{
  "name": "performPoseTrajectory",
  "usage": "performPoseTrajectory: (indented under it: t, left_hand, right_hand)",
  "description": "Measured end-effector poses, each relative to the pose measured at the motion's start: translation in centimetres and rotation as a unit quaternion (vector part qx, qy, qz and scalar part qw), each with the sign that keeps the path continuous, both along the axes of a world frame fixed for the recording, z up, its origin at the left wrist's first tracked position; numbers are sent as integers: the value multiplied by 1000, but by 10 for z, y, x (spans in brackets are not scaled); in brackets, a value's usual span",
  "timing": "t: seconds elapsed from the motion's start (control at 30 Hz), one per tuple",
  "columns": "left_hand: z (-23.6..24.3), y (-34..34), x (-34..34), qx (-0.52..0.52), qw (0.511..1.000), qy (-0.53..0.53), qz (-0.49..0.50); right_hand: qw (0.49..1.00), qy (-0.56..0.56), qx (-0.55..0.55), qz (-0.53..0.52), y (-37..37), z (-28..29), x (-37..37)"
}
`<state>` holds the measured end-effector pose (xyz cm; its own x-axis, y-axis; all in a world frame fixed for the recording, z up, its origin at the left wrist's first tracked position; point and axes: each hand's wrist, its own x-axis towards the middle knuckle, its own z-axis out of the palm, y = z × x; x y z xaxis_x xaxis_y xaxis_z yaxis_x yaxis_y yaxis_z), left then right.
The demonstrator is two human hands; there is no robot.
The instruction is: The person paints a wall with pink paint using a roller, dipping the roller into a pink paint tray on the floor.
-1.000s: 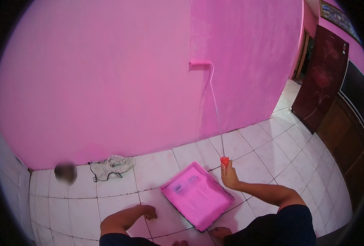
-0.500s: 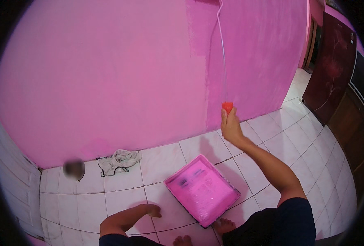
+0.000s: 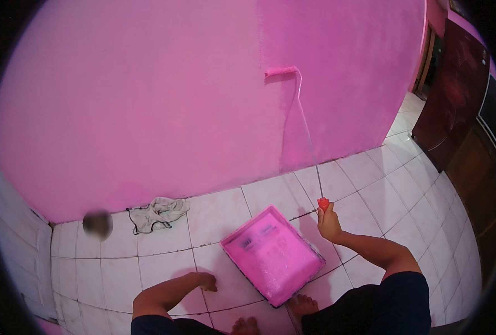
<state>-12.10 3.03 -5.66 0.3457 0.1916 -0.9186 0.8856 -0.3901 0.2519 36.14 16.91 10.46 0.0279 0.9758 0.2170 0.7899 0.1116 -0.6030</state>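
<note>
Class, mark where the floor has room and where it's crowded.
Free: white floor tiles between the crumpled off-white cloth and rectangular pink tray, and between right hand and brown wooden cabinet. Crowded: tray's near corner, by bare right foot.

I could read no word, number or sign anywhere. On the pink, rectangular, shallow-walled paint tray [image 3: 281, 268], a dark bluish patch [image 3: 246, 244] and a fainter streaked mark [image 3: 268, 229] were too blurred for me to make out. The small pale label [image 3: 484, 57] on the tall, dark-red, flower-patterned refrigerator [image 3: 448, 106] was too tiny.

Roller handle [image 3: 323, 204] partly hidden by fingers [image 3: 329, 221]
</note>
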Motion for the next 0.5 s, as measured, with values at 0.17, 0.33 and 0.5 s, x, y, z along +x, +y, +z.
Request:
performPoseTrajectory:
  t: [0.17, 0.33, 0.5]
  left_hand:
    - [-17, -8, -10, 70, 997, -23, 14]
    - [-5, -7, -5, 42, 999, -9, 34]
    - [6, -5, -4, 41, 998, 0, 44]
  right_hand:
    - [997, -11, 75, -1, 43, 37, -7]
    - [940, 21, 328, 94, 95, 137, -62]
    - [985, 64, 153, 38, 82, 183, -96]
